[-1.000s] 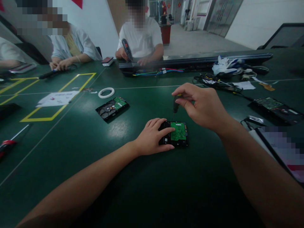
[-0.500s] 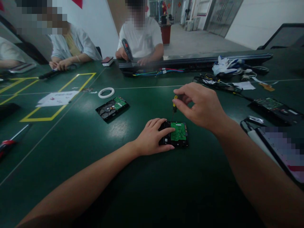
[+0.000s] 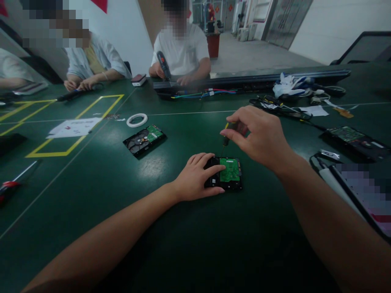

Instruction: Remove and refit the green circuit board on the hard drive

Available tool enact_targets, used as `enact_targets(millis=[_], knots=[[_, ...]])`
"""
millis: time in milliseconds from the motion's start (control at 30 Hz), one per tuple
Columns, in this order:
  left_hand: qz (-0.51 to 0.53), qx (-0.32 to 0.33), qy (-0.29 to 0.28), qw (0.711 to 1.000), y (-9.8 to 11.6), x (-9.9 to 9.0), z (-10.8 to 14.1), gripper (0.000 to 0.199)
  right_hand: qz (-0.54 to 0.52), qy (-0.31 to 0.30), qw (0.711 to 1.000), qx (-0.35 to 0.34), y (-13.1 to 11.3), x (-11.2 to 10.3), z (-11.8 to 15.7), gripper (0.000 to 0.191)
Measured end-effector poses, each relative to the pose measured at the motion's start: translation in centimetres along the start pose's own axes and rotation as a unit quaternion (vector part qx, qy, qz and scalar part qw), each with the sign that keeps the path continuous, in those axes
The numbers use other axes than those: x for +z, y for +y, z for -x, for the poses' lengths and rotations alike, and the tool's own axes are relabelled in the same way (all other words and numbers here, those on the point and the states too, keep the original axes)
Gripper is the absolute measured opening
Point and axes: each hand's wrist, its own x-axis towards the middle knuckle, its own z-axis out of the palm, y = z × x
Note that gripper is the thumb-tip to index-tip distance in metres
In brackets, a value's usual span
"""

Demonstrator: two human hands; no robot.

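Hard drive: lay board-side up | Left hand: fingers spread open across it | Right hand: fingers gripped precision screwdriver | Tip: stood at far edge, seating unclear

The left hand covers one end of the hard drive. Fingers of the right hand hide part of the screwdriver; its thin tip seems to meet the drive's far edge, though it is too small to be sure. The left edge cuts off a red-handled tool. Pixelation masks two faces, and the writing on the paper is unreadable.
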Motion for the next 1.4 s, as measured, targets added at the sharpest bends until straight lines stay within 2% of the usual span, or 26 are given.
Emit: enact_targets(millis=[300, 533, 867, 1167, 1400], knots=[[0.008, 0.003, 0.007, 1.000, 0.0, 0.2, 0.0, 0.072, -0.084, -0.030, 0.996, -0.017, 0.4, -0.2, 0.1, 0.024], [0.009, 0.004, 0.015, 1.000, -0.1, 0.2, 0.0, 0.071, -0.018, 0.029, 0.999, -0.020, 0.2, 0.9, 0.1, 0.019], [0.008, 0.004, 0.012, 1.000, -0.1, 0.2, 0.0, 0.071, 0.071, 0.034, 0.997, 0.003, -0.7, 1.1, 0.5, 0.021], [0.008, 0.006, 0.008, 1.000, -0.2, 0.2, 0.0, 0.072, 0.081, 0.057, 0.995, 0.016, -1.0, 1.7, 0.8, 0.021], [0.003, 0.007, 0.007, 1.000, -0.2, 0.2, 0.0, 0.073, 0.007, 0.029, 0.999, -0.017, -0.3, 1.1, 0.2, 0.016]])
